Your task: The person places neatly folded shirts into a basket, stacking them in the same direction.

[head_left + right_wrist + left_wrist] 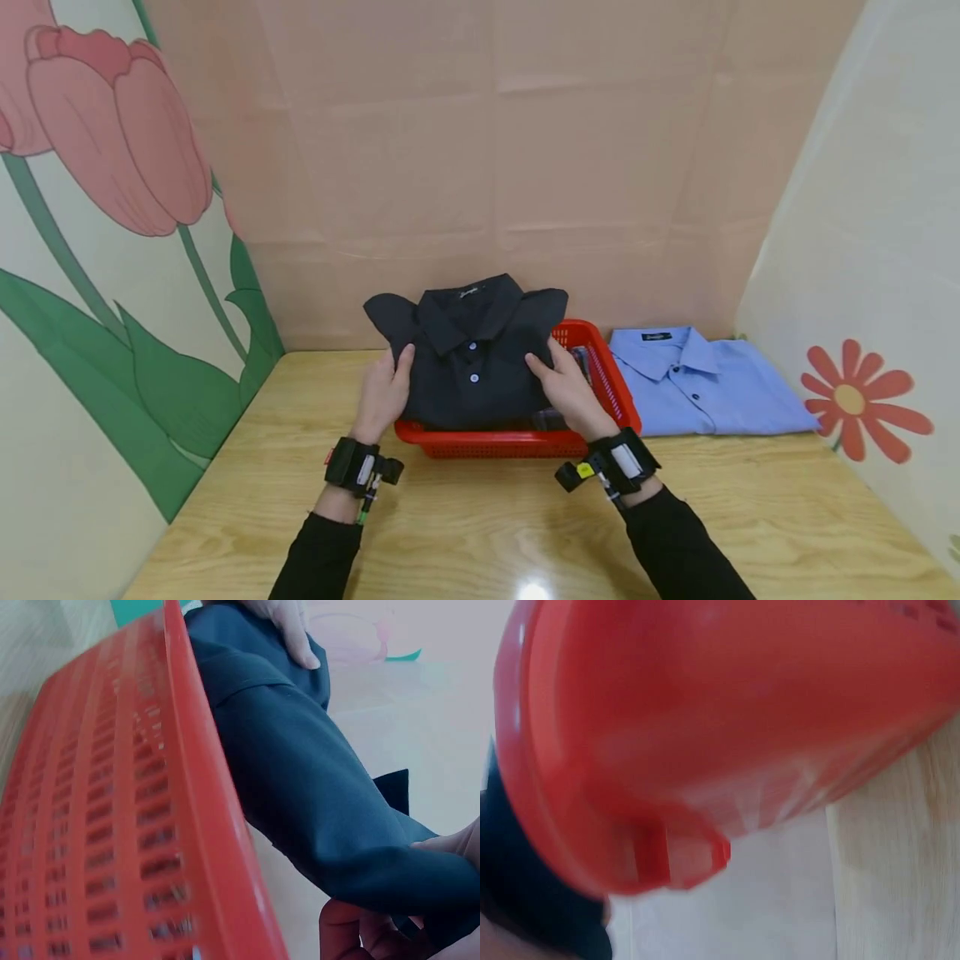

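A folded black collared shirt [480,367] with pale buttons is held up over a red plastic basket [495,443]. My left hand [384,390] grips its left side, thumb lying on the front. On the opposite side my right hand [572,390] pinches the cloth between thumb and fingers. The right wrist view shows the fingers curled under the shirt's folded edge [300,795] beside the basket wall [112,810]. In the left wrist view the basket's rim and handle [682,855] fill most of the picture, and the left fingers are mostly out of sight.
A folded light blue shirt [705,383] lies on the wooden table [465,533] to the right of the basket. Some dark patterned cloth [582,363] shows inside the basket. A pinkish backdrop [480,167] stands behind, with flower-printed panels at both sides.
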The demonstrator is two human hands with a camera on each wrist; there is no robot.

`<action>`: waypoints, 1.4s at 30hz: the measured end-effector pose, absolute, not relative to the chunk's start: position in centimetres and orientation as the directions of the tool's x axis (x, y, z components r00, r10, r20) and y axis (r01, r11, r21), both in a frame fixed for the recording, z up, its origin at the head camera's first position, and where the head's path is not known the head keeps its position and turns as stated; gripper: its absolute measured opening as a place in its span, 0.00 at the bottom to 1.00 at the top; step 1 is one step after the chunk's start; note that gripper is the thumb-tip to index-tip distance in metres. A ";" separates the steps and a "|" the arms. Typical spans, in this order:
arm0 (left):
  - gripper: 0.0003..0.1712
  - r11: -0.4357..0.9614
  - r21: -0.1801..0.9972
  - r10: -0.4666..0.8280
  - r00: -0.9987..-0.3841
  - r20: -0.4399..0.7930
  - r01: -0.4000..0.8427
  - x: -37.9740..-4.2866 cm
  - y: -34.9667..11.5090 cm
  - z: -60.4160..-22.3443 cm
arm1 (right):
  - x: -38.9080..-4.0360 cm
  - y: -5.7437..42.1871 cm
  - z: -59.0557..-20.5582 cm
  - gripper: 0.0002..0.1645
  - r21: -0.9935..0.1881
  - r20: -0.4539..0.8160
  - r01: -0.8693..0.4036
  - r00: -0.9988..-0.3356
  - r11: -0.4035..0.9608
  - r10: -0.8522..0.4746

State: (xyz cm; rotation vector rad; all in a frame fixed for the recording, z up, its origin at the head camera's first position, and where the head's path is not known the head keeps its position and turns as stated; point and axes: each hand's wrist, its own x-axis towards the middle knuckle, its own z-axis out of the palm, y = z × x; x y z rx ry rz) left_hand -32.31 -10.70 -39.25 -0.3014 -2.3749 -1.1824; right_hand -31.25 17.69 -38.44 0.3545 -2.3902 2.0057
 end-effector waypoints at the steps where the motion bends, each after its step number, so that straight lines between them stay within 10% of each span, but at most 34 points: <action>1: 0.22 0.591 0.709 0.005 -0.881 0.474 0.385 -32.3 -10.4 -39.3 | -31.3 18.1 -38.5 0.36 -0.971 0.141 -0.169 -0.976 0.166 -0.168; 18: 0.27 0.468 0.822 0.302 -0.933 0.196 0.324 -33.2 -7.7 -40.0 | -31.7 22.3 -39.6 0.35 -0.913 0.150 -0.177 -0.983 0.368 -0.102; 42: 0.22 0.769 0.611 0.218 -0.976 0.028 0.189 -33.9 -5.9 -40.4 | -32.8 24.4 -41.2 0.44 -0.705 -0.028 -0.066 -0.992 0.706 -0.120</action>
